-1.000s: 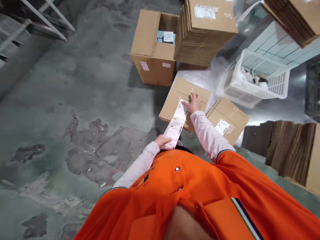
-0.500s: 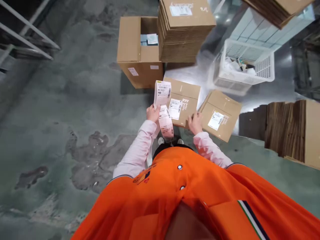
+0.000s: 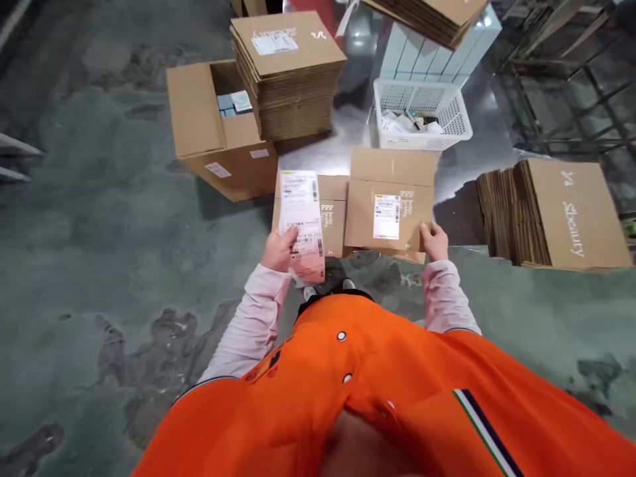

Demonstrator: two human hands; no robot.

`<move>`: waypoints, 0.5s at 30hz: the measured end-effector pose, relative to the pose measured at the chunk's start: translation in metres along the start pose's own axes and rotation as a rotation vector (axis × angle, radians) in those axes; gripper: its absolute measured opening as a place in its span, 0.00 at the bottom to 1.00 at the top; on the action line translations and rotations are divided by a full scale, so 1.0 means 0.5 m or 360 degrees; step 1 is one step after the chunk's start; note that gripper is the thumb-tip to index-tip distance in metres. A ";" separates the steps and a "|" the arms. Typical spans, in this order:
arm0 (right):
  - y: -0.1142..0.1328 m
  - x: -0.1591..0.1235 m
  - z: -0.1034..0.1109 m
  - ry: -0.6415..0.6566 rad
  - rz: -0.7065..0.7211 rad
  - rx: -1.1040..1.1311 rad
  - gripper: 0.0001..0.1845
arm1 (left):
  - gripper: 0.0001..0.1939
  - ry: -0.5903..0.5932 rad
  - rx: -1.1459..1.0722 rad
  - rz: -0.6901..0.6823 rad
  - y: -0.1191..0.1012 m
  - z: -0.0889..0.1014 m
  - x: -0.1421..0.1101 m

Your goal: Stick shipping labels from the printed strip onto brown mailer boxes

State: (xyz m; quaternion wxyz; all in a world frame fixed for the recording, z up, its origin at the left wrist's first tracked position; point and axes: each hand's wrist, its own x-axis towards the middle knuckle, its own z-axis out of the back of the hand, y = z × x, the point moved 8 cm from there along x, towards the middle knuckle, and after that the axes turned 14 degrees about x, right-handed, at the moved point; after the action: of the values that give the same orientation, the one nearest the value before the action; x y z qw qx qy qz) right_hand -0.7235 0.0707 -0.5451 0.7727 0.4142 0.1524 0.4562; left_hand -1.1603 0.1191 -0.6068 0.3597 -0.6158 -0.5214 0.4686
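In my left hand [image 3: 279,250] is a strip of printed shipping labels [image 3: 301,205], pinched between thumb and fingers. The strip hangs over a flat cardboard box [image 3: 334,211] and covers its left part. My right hand [image 3: 434,242] grips the lower right edge of another flat cardboard box [image 3: 365,215]. A white shipping label [image 3: 386,216] is stuck on that box, beside white printed lettering. This box overlaps the right side of the one under the strip. Edges of more cardboard show below it.
A tall stack of flat boxes [image 3: 298,99] stands at the back of the metal table [image 3: 355,119]. An open carton [image 3: 233,175] is to its left. A white plastic basket [image 3: 420,141] holds small items. More flattened boxes [image 3: 571,218] lie at the right.
My right hand has moved right, from between the two flat boxes to the right-hand box's far edge. That box now lies squarer and overlaps the left one. The label strip now hangs flatter. The view has shifted.
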 end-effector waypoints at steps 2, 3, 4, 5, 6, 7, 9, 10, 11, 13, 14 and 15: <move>0.013 -0.003 0.000 0.0065 -0.0132 -0.0188 0.39 | 0.32 0.0080 0.0095 -0.0109 -0.008 -0.002 -0.019; 0.035 -0.019 -0.038 0.0239 -0.0143 -0.0151 0.41 | 0.33 0.0123 0.0148 -0.0157 -0.008 -0.004 -0.028; 0.068 -0.047 -0.096 0.0507 -0.0111 -0.0017 0.42 | 0.33 0.0188 0.0201 -0.0182 -0.004 -0.009 -0.038; 0.110 -0.089 -0.165 0.0813 -0.0059 0.0209 0.42 | 0.33 0.0278 0.0257 -0.0177 0.003 -0.018 -0.047; 0.156 -0.143 -0.236 0.1171 -0.0026 0.0488 0.42 | 0.32 0.0395 0.0317 -0.0144 0.014 -0.030 -0.057; 0.197 -0.190 -0.288 0.1343 -0.0004 0.0747 0.41 | 0.32 0.0524 0.0377 -0.0099 0.026 -0.043 -0.065; 0.245 -0.254 -0.351 0.1317 -0.0020 0.1072 0.34 | 0.33 0.0688 0.0454 -0.0046 0.041 -0.061 -0.076; 0.255 -0.276 -0.371 0.1275 -0.0036 0.1129 0.32 | 0.34 0.0678 0.0454 -0.0054 0.043 -0.062 -0.075; 0.258 -0.295 -0.387 0.1279 -0.0048 0.1113 0.30 | 0.35 0.0610 0.0429 -0.0068 0.042 -0.057 -0.071; 0.259 -0.317 -0.410 0.1404 -0.0033 0.0952 0.30 | 0.32 0.0367 0.0347 -0.0052 0.046 -0.035 -0.059; 0.260 -0.315 -0.414 0.1433 0.0001 0.0855 0.30 | 0.29 0.0250 0.0317 -0.0016 0.053 -0.024 -0.056; 0.263 -0.305 -0.413 0.1417 0.0044 0.0775 0.30 | 0.26 0.0165 0.0306 0.0022 0.061 -0.017 -0.055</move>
State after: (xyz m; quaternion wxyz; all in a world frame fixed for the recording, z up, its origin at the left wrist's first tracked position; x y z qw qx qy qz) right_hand -1.0081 0.0793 -0.5906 0.5077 0.3497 0.5636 0.5498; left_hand -1.1436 0.0865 -0.6273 0.4404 -0.6055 -0.4505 0.4863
